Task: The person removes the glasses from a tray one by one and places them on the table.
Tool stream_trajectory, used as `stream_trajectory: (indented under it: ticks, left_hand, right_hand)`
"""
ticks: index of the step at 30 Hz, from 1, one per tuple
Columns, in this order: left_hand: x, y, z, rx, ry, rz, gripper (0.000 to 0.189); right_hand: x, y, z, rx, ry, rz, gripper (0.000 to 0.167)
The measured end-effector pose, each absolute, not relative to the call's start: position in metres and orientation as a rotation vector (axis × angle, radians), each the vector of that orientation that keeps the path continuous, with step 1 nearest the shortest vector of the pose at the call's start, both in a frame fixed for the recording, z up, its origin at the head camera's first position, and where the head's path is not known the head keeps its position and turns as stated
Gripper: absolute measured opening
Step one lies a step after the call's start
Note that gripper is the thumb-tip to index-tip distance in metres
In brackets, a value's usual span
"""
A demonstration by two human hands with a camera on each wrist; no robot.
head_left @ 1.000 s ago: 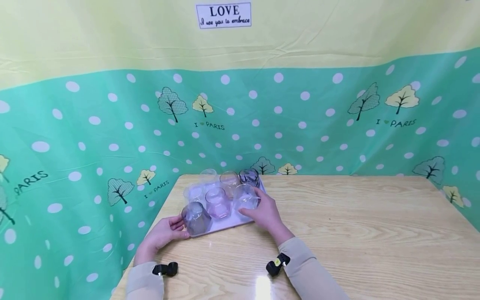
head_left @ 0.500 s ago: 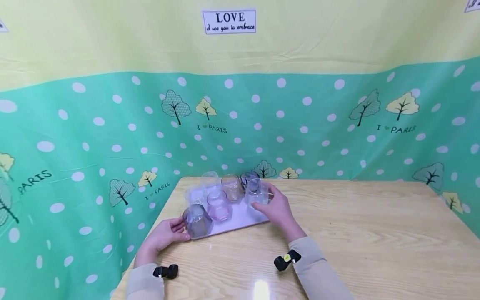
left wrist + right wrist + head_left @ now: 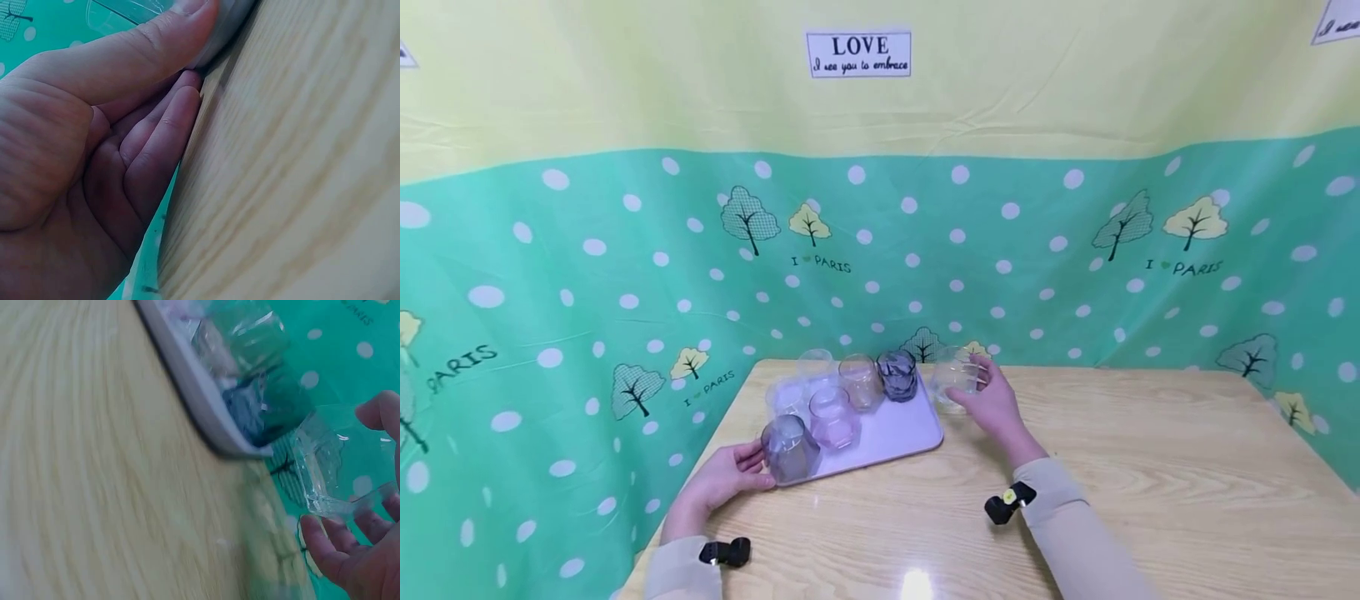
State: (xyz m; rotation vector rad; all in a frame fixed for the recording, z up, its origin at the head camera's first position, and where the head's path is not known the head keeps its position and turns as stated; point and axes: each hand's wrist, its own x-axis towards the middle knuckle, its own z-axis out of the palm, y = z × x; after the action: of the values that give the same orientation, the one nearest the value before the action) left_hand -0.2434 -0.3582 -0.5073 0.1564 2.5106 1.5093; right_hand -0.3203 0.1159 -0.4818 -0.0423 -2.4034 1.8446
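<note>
Head view: from above, facing forward and down across the table (image 3: 1112,467), toward twelve o'clock. Wrist views: close in, tilted. Head and right wrist views share the tray (image 3: 902,432).

The readable wording is printed on the hanging cloth (image 3: 1037,108). In the head view's upper middle, a framed white label (image 3: 859,54) says "LOVE" above "I see you to embrace". A second label (image 3: 1339,20), cut by the upper right edge, shows a partial "I see". On the green part, "I PARIS", with a heart between, stands left of centre, at the right, and again lower left; "PARIS" slants near the left edge. The right wrist view shows a blurred "ARIS", upper right.
</note>
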Motion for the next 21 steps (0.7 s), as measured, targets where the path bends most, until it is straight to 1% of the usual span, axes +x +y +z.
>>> stream_trajectory:
  ticks: [9, 12, 21]
  left_hand:
    - [-0.244, -0.361, -0.511, 0.170, 2.500, 1.518, 0.090]
    - [-0.243, -0.361, -0.512, 0.163, 2.498, 1.517, 0.090]
    - [-0.245, -0.361, -0.513, 0.165, 2.491, 1.537, 0.090]
  right_hand:
    - [-0.337, 0.144, -0.494, -0.124, -2.474, 1.755, 0.102]
    - [-0.341, 0.146, -0.496, -0.137, -2.469, 1.768, 0.102]
    - [-0.349, 0.136, -0.492, -0.140, -2.452, 1.772, 0.097]
